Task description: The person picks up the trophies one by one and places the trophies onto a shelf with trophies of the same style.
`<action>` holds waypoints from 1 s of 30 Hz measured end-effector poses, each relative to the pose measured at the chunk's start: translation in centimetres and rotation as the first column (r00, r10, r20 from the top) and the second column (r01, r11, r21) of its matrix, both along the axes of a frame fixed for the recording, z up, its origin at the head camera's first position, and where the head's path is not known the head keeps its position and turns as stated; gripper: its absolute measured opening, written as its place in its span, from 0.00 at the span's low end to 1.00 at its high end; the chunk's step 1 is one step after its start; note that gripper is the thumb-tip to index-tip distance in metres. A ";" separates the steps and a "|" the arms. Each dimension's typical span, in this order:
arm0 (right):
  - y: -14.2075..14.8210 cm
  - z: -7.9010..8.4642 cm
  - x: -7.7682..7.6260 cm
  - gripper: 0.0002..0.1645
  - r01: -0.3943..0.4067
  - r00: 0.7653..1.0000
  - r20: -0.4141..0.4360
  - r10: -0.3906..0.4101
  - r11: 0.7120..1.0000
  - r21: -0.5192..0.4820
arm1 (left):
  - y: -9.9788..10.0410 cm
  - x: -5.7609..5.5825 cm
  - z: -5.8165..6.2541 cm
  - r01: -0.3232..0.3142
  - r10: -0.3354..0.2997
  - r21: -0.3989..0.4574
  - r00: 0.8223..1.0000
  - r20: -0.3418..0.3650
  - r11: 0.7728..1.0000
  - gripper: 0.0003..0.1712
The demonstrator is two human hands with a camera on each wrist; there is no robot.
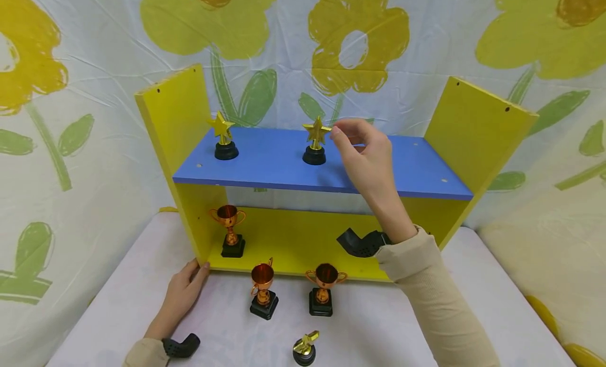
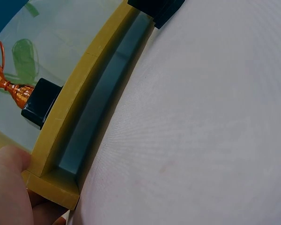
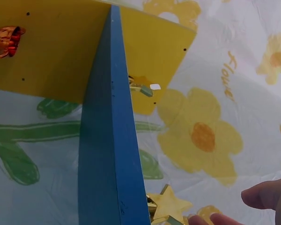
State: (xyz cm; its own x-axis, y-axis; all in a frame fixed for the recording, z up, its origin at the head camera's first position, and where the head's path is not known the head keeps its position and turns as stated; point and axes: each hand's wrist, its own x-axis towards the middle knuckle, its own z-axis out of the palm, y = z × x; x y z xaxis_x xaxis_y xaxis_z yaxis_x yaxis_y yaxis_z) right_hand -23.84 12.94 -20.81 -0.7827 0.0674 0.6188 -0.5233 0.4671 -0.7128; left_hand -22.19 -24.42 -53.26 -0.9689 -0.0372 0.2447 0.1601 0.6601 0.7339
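Left hand (image 1: 182, 287) grips shelf (image 1: 270, 159) at corner, likely steadying it; right hand (image 1: 371, 156), fingers parted, beside star trophy (image 1: 315, 138), contact unclear.

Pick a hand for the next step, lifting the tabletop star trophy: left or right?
Right, I'd say: the right hand seems free beside a star trophy on the blue shelf. The left hand is nearer the tabletop star trophy but grips the shelf unit.
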 end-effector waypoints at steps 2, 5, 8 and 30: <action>-0.1 0.0 -0.2 0.17 -0.012 1.000 0.002 0.012 1.000 0.000 | 0.0 0.0 0.1 -0.002 0.002 0.000 1.000 0.000 1.000 0.30; -0.2 0.0 -0.5 0.16 -0.018 1.000 0.004 0.018 1.000 0.004 | 0.1 0.0 0.1 0.001 -0.001 -0.002 1.000 0.000 1.000 0.30; -0.1 -0.1 -0.9 0.16 -0.022 1.000 0.005 0.022 1.000 0.006 | 0.2 0.0 0.2 -0.001 0.001 -0.002 1.000 0.001 1.000 0.30; 0.7 -1.5 0.3 0.17 -0.020 1.000 0.000 0.020 1.000 -0.003 | 0.1 0.1 0.2 0.001 -0.001 -0.011 1.000 -0.010 1.000 0.28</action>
